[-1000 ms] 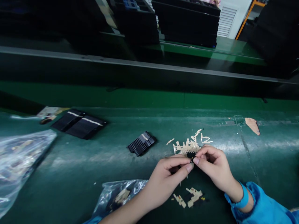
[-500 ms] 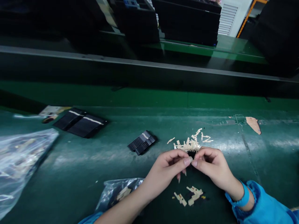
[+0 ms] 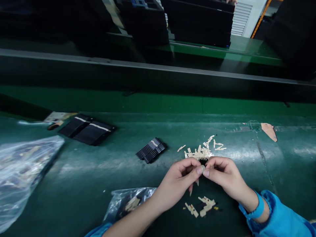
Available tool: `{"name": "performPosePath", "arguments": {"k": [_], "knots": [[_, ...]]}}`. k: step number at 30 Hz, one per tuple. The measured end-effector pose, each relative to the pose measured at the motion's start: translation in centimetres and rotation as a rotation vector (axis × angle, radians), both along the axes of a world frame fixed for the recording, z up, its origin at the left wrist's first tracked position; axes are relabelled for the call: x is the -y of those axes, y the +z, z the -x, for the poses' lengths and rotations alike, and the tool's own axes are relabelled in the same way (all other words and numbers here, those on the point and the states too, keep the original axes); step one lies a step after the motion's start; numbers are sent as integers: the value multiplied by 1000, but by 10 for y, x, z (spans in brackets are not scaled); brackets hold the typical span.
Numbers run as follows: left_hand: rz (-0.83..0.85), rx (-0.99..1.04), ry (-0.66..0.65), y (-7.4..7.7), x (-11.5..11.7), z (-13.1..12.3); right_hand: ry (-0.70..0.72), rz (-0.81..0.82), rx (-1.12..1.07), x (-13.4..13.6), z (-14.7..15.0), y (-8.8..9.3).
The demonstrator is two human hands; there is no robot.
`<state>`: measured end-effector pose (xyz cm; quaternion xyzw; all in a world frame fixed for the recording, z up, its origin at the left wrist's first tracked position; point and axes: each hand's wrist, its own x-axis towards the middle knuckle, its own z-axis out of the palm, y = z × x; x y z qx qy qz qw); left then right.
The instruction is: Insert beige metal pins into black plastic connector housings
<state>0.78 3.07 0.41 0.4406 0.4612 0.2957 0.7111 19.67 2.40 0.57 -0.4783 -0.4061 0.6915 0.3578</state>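
My left hand (image 3: 181, 181) and my right hand (image 3: 223, 176) meet at the fingertips over the green bench. Both are closed in a pinch, thumb against forefinger; what lies between the fingertips is too small and hidden to name. Just beyond them spreads a pile of small cream-coloured flat pieces (image 3: 199, 151), partly covered by my fingers. On the near side lie several larger cream plastic pieces (image 3: 207, 206) with tiny yellow bits (image 3: 216, 208) beside them. A clear plastic bag (image 3: 118, 200) holding similar cream pieces is partly under my left forearm.
A row of thin black parts (image 3: 151, 150) lies left of the pile. Farther left are flat black panels (image 3: 86, 130) with pale strips, and a large clear bag (image 3: 27, 174) of small pieces. Behind runs a metal-edged shelf (image 3: 158, 65) with black stacks (image 3: 197, 21). A brown scrap (image 3: 269, 131) lies at right.
The view has shifted very slightly, so the bench things appear a little farther right. Both hands keep the same pinch at nearly the same spot.
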Motion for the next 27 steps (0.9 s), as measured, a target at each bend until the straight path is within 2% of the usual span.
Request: {"name": "performPosePath", "arguments": {"k": [6,15,20,27], "knots": [[34,71,27,2,1,0,-25,-2,20,0,0,-2],[20,144,-19,-1,3,0,-39,-10,-11,1,3,0],[31,110,-19,-3,3,1,-38,-19,20,2,3,1],[-86,5,-53,2,1,1,-173,-43,99,0,3,4]]}}
